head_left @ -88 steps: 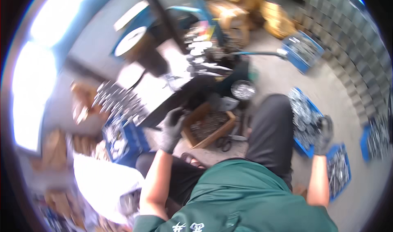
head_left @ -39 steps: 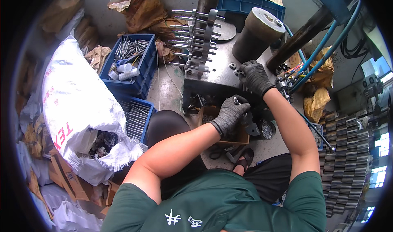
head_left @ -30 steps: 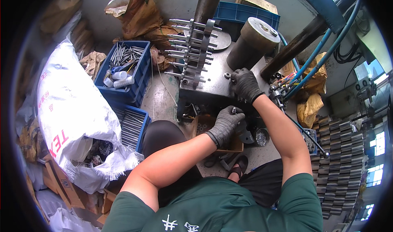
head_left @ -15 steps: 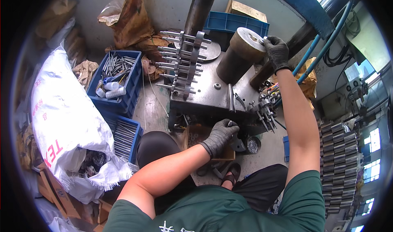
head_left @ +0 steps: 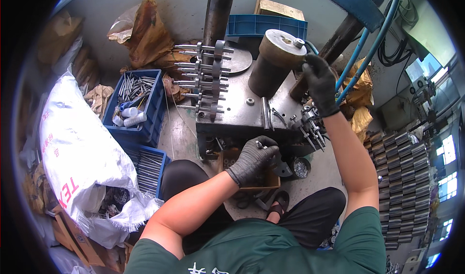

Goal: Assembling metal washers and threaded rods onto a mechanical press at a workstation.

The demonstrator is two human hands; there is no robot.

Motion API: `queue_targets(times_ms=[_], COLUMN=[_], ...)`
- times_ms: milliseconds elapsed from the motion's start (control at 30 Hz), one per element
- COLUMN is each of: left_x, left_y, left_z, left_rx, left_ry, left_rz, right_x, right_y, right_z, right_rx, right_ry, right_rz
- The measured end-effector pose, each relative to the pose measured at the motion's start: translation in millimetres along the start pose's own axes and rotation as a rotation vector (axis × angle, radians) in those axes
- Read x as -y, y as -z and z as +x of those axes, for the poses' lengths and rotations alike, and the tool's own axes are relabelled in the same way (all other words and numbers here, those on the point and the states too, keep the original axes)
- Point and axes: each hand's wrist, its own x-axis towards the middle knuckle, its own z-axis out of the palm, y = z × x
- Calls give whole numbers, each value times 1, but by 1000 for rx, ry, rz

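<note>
We grasp a small silvery metal cylindrical piece (head_left: 260,144) in the grey-gloved left hand (head_left: 255,160), in front of the grey steel table (head_left: 233,110). Our grey-gloved right hand (head_left: 320,84) is bent beside the thick dark metal cylinder (head_left: 272,63) standing there; we cannot tell whether it holds anything.

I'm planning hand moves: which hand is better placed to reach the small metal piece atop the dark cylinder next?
Probably the right hand: it is beside the dark cylinder, near the small metal piece. The left hand is farther off and holds a shiny part.
</note>
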Motion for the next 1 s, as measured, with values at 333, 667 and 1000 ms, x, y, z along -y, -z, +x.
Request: queue_targets(times_ms=[333,667,1000], left_x=[-10,42,-99], left_y=[-18,-39,-72], left_z=[-19,-24,47], left_rx=[457,318,89], left_ry=[46,-247,-469], left_rz=[-46,378,407], right_x=[58,86,102], right_y=[30,45,75], right_z=[-269,-255,-217], right_rx=[95,-151,-78], right_ry=[-1311,-1373,-1313], right_rz=[1203,1101,1335])
